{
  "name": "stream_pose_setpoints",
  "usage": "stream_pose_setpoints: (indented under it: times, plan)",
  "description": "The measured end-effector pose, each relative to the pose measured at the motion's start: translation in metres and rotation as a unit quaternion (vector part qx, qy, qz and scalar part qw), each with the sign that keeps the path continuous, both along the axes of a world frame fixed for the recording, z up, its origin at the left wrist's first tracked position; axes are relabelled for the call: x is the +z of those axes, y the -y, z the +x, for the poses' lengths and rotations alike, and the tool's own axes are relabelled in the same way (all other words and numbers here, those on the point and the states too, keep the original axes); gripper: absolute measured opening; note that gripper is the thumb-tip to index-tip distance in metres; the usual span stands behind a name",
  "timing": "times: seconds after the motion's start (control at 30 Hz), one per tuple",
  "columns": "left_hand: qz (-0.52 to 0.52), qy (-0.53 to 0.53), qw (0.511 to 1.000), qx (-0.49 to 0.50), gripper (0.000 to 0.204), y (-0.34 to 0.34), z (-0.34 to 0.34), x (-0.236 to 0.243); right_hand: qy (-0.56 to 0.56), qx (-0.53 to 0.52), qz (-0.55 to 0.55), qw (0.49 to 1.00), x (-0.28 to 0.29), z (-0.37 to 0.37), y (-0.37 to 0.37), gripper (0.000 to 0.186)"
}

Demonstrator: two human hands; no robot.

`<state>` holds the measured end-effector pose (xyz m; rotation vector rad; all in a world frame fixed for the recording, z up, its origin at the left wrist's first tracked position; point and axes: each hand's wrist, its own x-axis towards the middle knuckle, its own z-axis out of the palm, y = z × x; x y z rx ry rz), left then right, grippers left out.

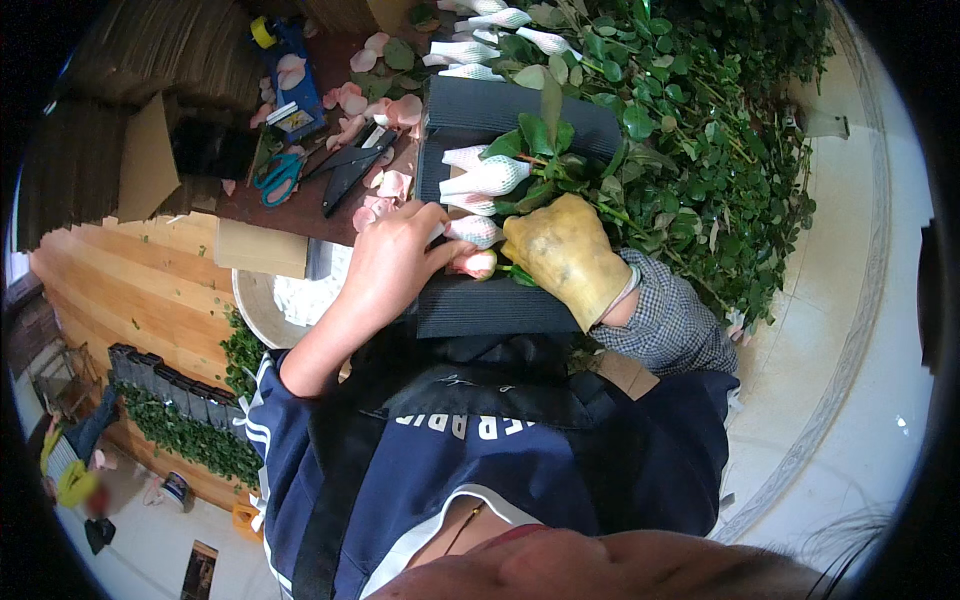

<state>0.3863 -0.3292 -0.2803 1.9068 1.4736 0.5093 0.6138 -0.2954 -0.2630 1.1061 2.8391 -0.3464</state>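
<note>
My bare left hand (pixel 400 250) bends over a row of roses, fingers and thumb closed at the tip of a rosebud in a white net sleeve (pixel 474 232). Right beside its thumb lies a pale pink rose without a net (pixel 475 263). On my right hand (pixel 565 255) is a stained yellow glove; its fingers curl down over the stems, and what they grip is hidden. More netted rosebuds (pixel 492 178) lie just beyond, heads to the left and leafy stems to the right. All rest in a dark ribbed holder (pixel 500 308).
Scissors with teal handles (pixel 278 178), a black tool (pixel 352 170), a blue tool (pixel 298 90) and loose pink petals (pixel 375 210) lie left. Stacked cardboard (pixel 150 50) stands behind. Leafy stems (pixel 690 150) fill the right side. A white-lined bin (pixel 262 305) sits lower left.
</note>
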Motion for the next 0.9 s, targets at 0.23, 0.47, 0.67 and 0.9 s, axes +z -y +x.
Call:
stream_pose_setpoints:
  times: [0.23,0.47,0.67,0.9]
  plan:
    - [0.032,0.14,0.989,-0.028,0.022,-0.006,0.001,-0.018,0.014,-0.019,-0.013,1.0,0.003,0.009,-0.002,0.012]
    - [0.019,0.526,0.813,0.251,0.019,-0.014,-0.087,-0.058,-0.015,-0.009,-0.054,0.998,0.01,0.018,-0.003,0.014]
    - [-0.02,0.113,0.991,0.071,0.039,-0.018,-0.023,-0.018,0.087,-0.065,0.024,0.994,0.02,0.001,-0.022,0.022]
    - [0.044,0.177,0.981,0.068,0.019,-0.027,0.013,-0.021,0.024,-0.081,-0.002,0.996,-0.001,0.009,-0.026,0.019]
